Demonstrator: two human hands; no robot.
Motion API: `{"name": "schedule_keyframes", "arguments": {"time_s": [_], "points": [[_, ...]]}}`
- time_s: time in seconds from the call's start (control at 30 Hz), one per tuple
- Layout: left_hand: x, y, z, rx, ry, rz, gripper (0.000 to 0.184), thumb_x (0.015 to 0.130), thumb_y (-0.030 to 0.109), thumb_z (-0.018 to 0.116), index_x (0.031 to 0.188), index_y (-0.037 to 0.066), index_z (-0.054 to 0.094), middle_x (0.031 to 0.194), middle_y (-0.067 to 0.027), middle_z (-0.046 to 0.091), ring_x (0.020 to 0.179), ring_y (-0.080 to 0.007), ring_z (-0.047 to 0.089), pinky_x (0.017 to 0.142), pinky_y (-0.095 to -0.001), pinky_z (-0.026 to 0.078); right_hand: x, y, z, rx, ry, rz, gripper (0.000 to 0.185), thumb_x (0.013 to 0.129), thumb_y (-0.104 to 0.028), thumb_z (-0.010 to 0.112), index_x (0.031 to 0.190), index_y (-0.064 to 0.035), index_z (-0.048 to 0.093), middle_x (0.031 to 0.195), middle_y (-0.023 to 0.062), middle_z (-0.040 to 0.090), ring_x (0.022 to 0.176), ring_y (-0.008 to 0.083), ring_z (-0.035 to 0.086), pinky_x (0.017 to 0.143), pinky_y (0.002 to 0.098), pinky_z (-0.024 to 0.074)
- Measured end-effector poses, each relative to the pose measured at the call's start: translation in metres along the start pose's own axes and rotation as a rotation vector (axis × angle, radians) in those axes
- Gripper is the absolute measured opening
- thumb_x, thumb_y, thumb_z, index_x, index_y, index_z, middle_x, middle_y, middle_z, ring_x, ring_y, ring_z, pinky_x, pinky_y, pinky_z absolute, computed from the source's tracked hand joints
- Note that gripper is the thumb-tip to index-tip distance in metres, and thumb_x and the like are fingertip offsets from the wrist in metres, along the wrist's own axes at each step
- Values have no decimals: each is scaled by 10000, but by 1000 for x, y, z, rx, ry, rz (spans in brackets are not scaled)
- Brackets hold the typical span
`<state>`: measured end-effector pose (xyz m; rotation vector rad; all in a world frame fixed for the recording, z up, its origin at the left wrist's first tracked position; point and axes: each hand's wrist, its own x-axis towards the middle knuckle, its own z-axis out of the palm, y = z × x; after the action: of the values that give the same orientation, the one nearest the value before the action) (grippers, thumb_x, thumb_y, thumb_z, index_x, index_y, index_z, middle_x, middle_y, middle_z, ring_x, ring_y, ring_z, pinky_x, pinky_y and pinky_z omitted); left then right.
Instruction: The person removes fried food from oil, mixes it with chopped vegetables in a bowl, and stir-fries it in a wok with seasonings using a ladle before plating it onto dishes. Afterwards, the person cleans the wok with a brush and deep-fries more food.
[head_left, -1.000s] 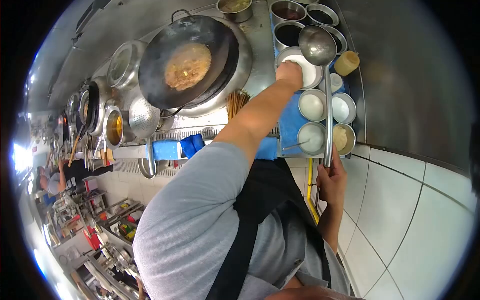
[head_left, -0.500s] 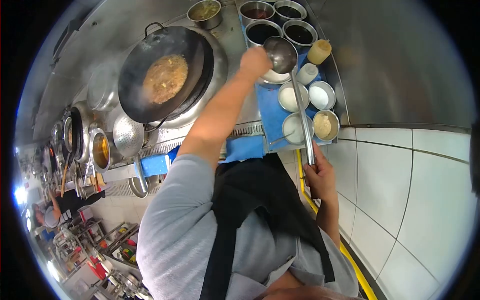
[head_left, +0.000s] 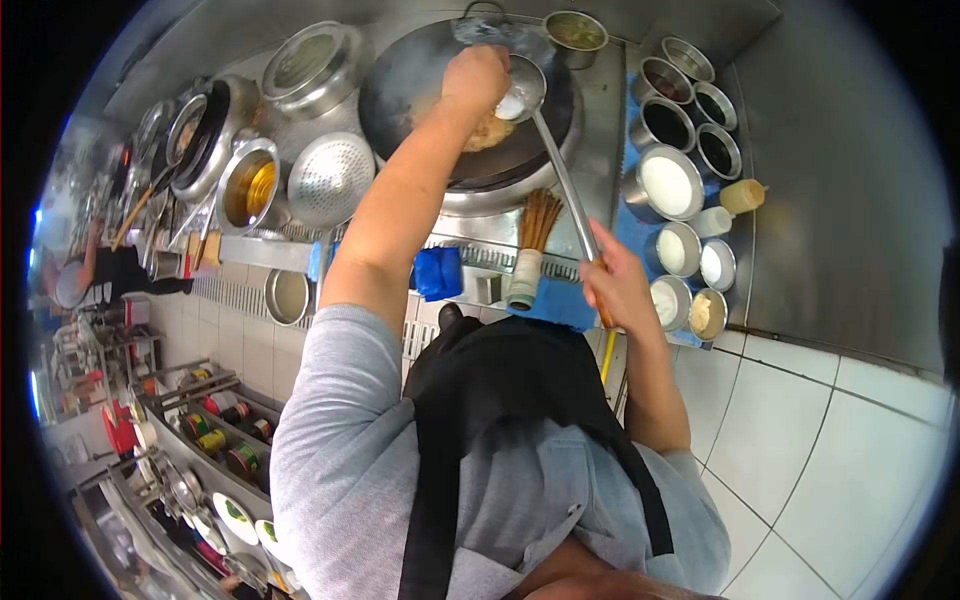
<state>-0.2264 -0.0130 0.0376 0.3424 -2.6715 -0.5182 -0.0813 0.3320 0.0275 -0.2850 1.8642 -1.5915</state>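
My right hand [head_left: 618, 277] is wrapped around the handle of a metal ladle [head_left: 565, 178]. Its bowl is above the dark wok [head_left: 395, 95], with something white inside it. Beside the ladle bowl, also above the wok, my left hand [head_left: 477, 78] is closed; what its fingers hold, if anything, is hidden. Brownish food [head_left: 490, 134] lies in the wok, partly covered by my left forearm and the ladle. A bamboo brush [head_left: 534, 245] rests at the stove's front edge, left of the ladle handle.
Several seasoning containers, including a large bowl of white stuff [head_left: 670, 185], stand on the right beside a squeeze bottle [head_left: 742, 196]. A perforated strainer [head_left: 330, 180] and a pot of yellow liquid [head_left: 250, 188] are on the left. Another person [head_left: 100, 275] is at far left.
Both hands and the ladle have moved left from the seasoning bowls to above the wok. White stuff now shows in the ladle bowl. The camera view has shifted right-to-left too.
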Motion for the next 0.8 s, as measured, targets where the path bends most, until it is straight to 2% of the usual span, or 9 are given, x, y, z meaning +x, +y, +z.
{"name": "schedule_keyframes", "arguments": {"time_s": [0.13,0.23,0.27,0.37,0.4,0.47,0.57,0.67,0.8], "points": [[-46,-62,-39,-137,111,-36,132,863,171,670,954,93,725,895,-178,727,886,-407,689,785,-473,547,59,1,54,-404,122,24,713,905,-49,593,1585,-62,379,631,9,535,494,89,499,463,269,406],[-117,-108,-54,-221,182,-158,134,902,209,673,896,77,696,885,-199,705,865,-422,677,742,-503,527,75,37,76,-289,74,-34,740,875,-67,603,1584,-156,411,646,39,578,483,123,511,445,316,410],[-147,-125,-53,-250,186,-189,161,898,215,687,920,56,697,874,-196,711,843,-409,689,743,-486,537,66,11,77,-268,50,109,722,889,-72,598,1582,-151,414,653,44,588,476,120,509,441,318,408],[-242,-167,-41,-324,166,-351,196,878,214,706,961,37,708,853,-174,723,803,-365,705,752,-455,548,82,41,78,-160,100,-35,728,894,-63,603,1589,-141,399,679,35,596,474,112,508,444,306,411],[-275,-182,-29,-347,167,-386,211,871,211,713,985,33,715,853,-166,726,797,-344,709,759,-446,551,80,44,87,-371,162,18,729,892,-37,620,1583,-97,397,731,26,617,497,97,518,466,282,423],[-325,-196,-20,-359,-5,-523,246,863,180,742,1035,9,700,884,-144,735,806,-277,713,759,-396,556,74,48,100,-252,140,6,733,887,-21,629,1580,-84,399,744,17,612,507,94,521,465,280,422],[-366,-197,-21,-446,-31,-513,332,831,185,782,1094,2,696,996,-168,729,896,-284,707,783,-380,561,63,41,94,-162,92,40,747,883,-9,639,1584,-86,393,731,-1,581,522,88,528,479,273,427],[-374,-199,-13,-384,-71,-426,432,799,221,820,1141,-10,692,1117,-184,713,1038,-310,678,882,-402,549,66,40,107,-205,135,-9,747,890,-19,639,1589,-89,385,722,-6,570,520,85,520,494,265,431],[-367,-186,13,-205,-121,-207,565,754,363,856,1154,-8,709,1193,-178,699,1167,-368,617,1032,-459,480,62,34,126,-282,138,60,727,892,-14,632,1578,-73,401,718,-5,571,518,74,508,486,264,415]]}}
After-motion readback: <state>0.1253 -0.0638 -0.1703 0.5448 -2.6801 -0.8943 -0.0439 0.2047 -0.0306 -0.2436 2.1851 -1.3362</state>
